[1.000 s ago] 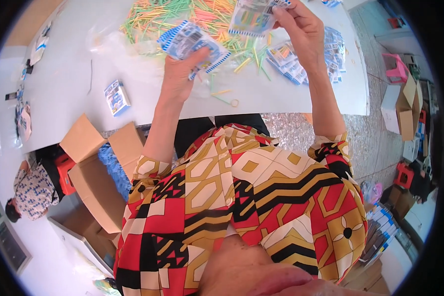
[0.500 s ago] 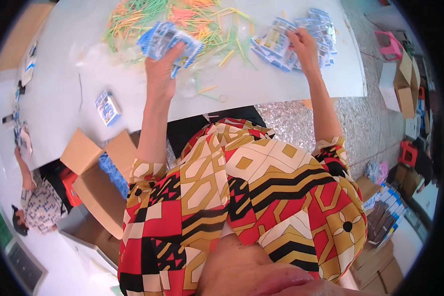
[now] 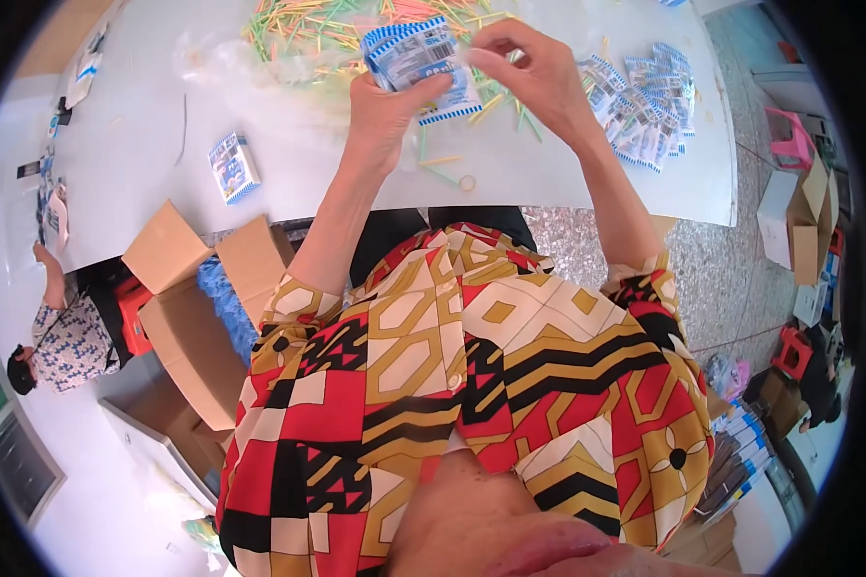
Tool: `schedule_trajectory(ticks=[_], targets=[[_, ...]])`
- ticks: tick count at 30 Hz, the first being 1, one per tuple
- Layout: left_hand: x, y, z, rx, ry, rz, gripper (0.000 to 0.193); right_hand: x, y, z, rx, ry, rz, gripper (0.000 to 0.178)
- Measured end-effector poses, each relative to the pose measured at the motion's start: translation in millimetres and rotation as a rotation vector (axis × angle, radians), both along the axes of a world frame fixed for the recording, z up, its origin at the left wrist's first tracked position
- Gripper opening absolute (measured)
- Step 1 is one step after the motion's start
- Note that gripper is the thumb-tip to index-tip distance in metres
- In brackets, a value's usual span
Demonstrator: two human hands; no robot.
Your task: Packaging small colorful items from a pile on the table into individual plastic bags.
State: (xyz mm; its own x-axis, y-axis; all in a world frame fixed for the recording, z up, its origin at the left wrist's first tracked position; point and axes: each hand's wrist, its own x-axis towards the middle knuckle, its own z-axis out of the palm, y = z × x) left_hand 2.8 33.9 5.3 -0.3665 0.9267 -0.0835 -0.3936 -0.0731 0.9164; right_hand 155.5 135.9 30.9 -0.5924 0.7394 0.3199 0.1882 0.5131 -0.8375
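My left hand (image 3: 385, 111) grips a fanned stack of blue-and-white packets (image 3: 409, 56) over the table, thumb across the front. Close to the stack's right edge is my right hand (image 3: 544, 82), its fingers curled and the thumb and fingertips drawn together; anything pinched there is too small or blurred to make out. Right of that hand, a loose pile of similar packets (image 3: 635, 120) lies on the white table (image 3: 298, 163). Behind the left-hand stack spreads a heap of thin coloured sticks (image 3: 308, 29), green, yellow and orange.
A small blue-and-white box (image 3: 233, 168) stands on the table's left part. Below the edge is an open carton (image 3: 192, 346) with blue material inside. Another person (image 3: 72, 332) works at the far left. A pink stool (image 3: 789, 139) and open cartons (image 3: 813, 216) stand at right.
My right hand has left the packet pile and moved left to the stack. My left hand has shifted right with its packets, and the view has shifted slightly.
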Motion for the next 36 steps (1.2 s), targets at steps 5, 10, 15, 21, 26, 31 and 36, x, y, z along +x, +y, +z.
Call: schedule_trajectory(ticks=[5, 10, 15, 21, 26, 31, 36], targets=[[-2, -6, 1, 0.016, 0.054, -0.05, 0.028, -18, 5, 8, 0.056, -0.201, 0.201, 0.021], [-8, -8, -1, 0.019, -0.214, -0.011, 0.03, -21, -3, 7, -0.02, -0.094, 0.177, 0.024], [-9, -11, -2, 0.038, -0.193, -0.057, 0.028, -13, 4, 0, -0.082, -0.195, 0.193, 0.022], [-8, -12, -1, 0.061, -0.046, -0.058, 0.029, -10, -2, -1, -0.073, -0.129, 0.274, 0.021], [-6, -13, 3, 0.085, -0.018, 0.011, 0.03, -9, -7, 14, 0.012, -0.004, 0.221, 0.019], [-6, -14, 2, 0.068, -0.009, 0.086, 0.026, -13, -30, 70, 0.089, 0.149, 0.067, 0.01], [0, -17, 4, 0.025, 0.03, 0.04, 0.026, -2, -24, 47, 0.41, -0.023, 0.19, 0.022]])
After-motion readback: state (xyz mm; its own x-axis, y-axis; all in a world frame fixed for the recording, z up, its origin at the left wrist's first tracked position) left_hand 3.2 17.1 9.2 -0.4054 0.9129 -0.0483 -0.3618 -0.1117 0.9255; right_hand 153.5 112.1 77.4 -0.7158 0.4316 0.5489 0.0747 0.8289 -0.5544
